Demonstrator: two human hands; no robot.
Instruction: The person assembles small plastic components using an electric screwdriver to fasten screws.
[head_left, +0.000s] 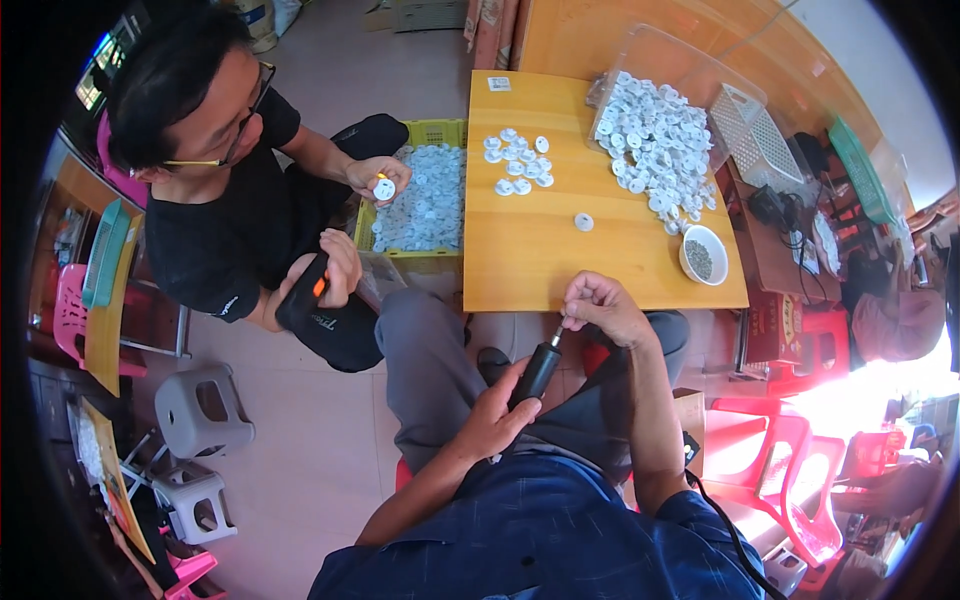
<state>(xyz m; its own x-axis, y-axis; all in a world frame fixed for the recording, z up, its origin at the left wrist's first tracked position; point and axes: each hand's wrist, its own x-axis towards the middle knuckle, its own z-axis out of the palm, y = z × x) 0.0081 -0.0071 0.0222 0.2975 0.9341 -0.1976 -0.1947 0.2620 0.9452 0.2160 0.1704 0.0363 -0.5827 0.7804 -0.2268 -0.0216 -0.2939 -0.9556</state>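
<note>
My left hand (490, 418) is wrapped round a black electric screwdriver (538, 376), its metal bit slanting up toward the table's front edge. At the tip of that bit, the fingers of my right hand (605, 308) are pinched together; what they hold there is too small to make out. On the wooden table (590, 270) ahead, one white round plastic part (584, 221) lies by itself. A group of similar white parts (517, 160) is spread farther back. A white bowl (716, 282) of small metal screws (698, 258) stands at the table's right front corner.
A clear bin (735, 75) tipped on its side spills a heap of white parts (655, 140). Left of the table, a yellow crate (440, 132) holds more. A co-worker (215, 200) sits at left, holding a white part. Grey stools (203, 408) and pink chairs (800, 490) stand around.
</note>
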